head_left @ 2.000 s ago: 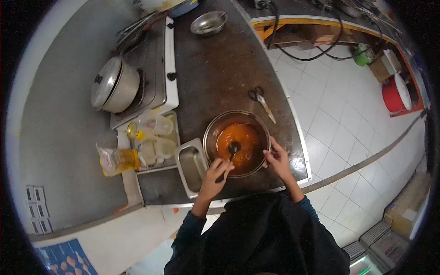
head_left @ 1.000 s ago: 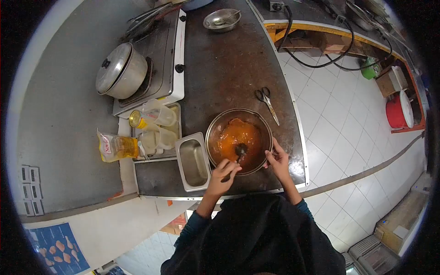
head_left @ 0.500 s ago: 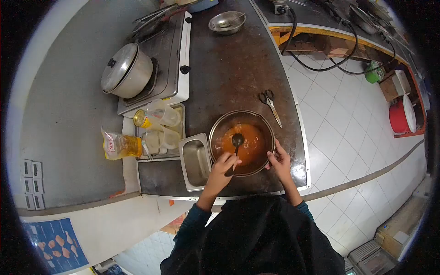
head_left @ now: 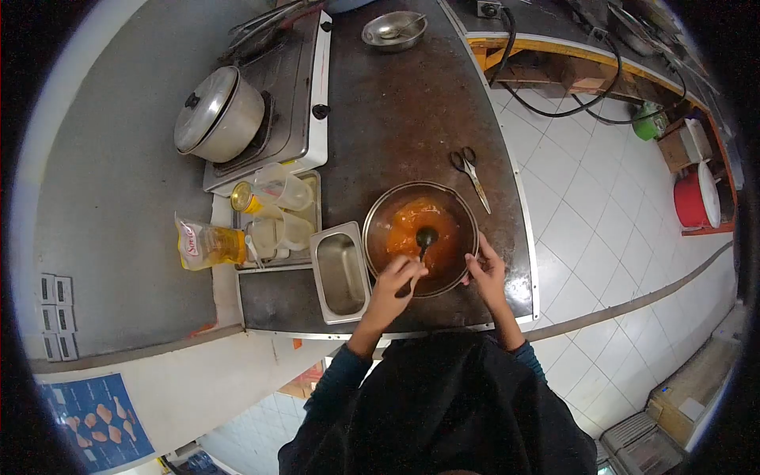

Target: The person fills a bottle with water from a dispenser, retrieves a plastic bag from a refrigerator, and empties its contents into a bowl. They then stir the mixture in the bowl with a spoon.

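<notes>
A round metal bowl stands near the front of the dark counter, with orange-brown liquid inside. My left hand is closed around the handle of a black ladle, whose head dips into the liquid. At the bowl's right side, my right hand grips the rim, thumb on top and fingers along the outer wall. Left of the bowl sits a rectangular steel container, close to its edge. Scissors with black handles lie just beyond the bowl on the right.
A tray at left carries plastic measuring jugs and a yellow-labelled can. Beside it is an oil pouch. A lidded pot sits on the gas stove. Farther back stands a small metal bowl.
The ladle head has moved to the right within the bowl, and my left hand has shifted slightly with it. The liquid's surface pattern differs. My right hand stays on the rim.
</notes>
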The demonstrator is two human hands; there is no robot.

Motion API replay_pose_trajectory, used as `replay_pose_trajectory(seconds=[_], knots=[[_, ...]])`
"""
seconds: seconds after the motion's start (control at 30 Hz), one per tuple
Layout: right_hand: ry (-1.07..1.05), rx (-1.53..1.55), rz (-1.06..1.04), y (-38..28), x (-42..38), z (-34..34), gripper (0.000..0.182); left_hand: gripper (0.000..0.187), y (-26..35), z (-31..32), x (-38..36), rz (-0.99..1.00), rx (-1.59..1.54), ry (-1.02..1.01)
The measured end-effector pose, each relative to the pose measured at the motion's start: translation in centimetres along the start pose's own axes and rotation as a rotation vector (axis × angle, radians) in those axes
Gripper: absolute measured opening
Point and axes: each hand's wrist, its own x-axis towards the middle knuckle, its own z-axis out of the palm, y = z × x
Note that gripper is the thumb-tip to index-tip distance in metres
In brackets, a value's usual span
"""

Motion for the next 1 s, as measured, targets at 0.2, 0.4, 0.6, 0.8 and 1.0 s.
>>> replay_pose_trajectory(seconds=[0.2,0.4,0.6,0.8,1.0], knots=[[0.022,0.019,-0.005,0.6,-0.1,0.0,0.049,0.007,0.1,-0.4,-1.2,-0.125,0.016,-0.056],[0.024,0.024,0.018,-0.1,-0.2,0.2,0.050,0.012,-0.7,-0.4,0.2,-0.030,-0.010,0.034],[0.031,0.045,0.015,-0.1,-0.1,0.2,0.049,0.012,-0.2,0.0,0.1,0.007,-0.075,0.008],[0.026,0.040,-0.025,0.5,-0.1,0.1,0.048,0.014,-0.3,-0.3,-1.1,-0.047,-0.014,-0.041],[0.062,0.054,0.018,-0.2,-0.1,0.4,0.049,0.008,-0.4,-1.2,-0.8,-0.192,-0.022,0.036]])
